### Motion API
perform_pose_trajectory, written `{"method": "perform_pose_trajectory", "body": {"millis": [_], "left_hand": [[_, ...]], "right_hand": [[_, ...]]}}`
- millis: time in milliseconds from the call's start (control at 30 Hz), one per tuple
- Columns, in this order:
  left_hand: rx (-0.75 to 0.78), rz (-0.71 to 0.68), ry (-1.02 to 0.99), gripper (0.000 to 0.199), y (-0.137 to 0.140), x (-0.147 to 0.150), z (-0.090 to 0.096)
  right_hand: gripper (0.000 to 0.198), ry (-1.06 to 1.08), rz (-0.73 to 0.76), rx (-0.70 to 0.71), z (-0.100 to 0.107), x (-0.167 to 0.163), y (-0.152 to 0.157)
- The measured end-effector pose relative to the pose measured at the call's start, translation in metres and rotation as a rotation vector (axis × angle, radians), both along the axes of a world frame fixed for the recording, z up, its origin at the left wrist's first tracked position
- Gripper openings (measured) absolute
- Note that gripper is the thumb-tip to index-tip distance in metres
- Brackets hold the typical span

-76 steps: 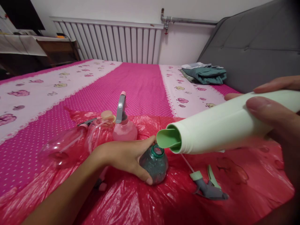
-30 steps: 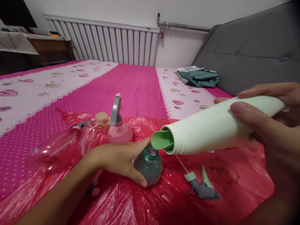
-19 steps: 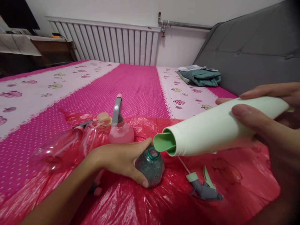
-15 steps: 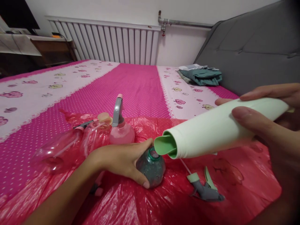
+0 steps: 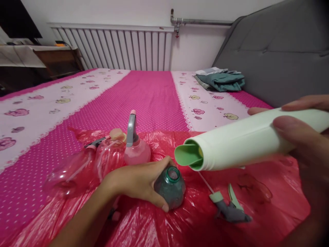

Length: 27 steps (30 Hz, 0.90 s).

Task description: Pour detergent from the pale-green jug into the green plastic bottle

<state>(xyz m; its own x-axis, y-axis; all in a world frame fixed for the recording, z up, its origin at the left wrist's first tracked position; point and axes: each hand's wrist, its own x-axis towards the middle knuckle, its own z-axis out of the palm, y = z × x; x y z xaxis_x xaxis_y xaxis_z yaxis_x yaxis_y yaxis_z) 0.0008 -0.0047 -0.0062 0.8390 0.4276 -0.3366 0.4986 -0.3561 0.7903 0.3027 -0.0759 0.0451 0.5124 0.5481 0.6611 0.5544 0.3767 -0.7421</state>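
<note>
I see L hand (image 5: 144,181) wrapped round teal btl (image 5: 171,192), its mouth up, btwn thumb & fingers. R hand (image 5: 305,133) grips pale-green jug (image 5: 244,142), tilted nr flat, green spout (image 5: 187,155) nr L fingertips, not touching btl. Spray head (image 5: 232,210) lies R of L thumb; pink spray btl (image 5: 137,153) stands beyond L fingers, on red plastic sheet (image 5: 154,231).

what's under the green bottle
The red plastic sheet shows around the green bottle, spread over the bedspread; the patch directly beneath the bottle is covered by it and can't be seen.
</note>
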Motion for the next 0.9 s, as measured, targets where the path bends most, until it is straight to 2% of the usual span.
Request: {"method": "perform_pose_trajectory", "body": {"millis": [267,467,633,733,900], "left_hand": [[0.117,0.008,0.055,0.095,-0.001,-0.001,0.004],[0.079,-0.011,0.027,0.089,-0.001,-0.001,-0.001],[0.008,-0.001,-0.024,0.093,-0.001,0.0,-0.002],[0.031,0.001,-0.034,0.095,-0.001,-0.001,-0.002],[0.049,0.004,0.018,0.097,0.0,-0.003,-0.006]], "right_hand": [[0.058,0.067,-0.062,0.023,0.01,-0.013,-0.007],[0.06,0.093,-0.124,0.047,0.008,-0.016,-0.003],[0.066,0.038,-0.003,-0.01,0.002,-0.012,0.003],[0.067,-0.032,0.055,-0.017,0.0,-0.009,0.004],[0.06,-0.048,-0.004,-0.01,-0.005,0.01,0.001]]}}
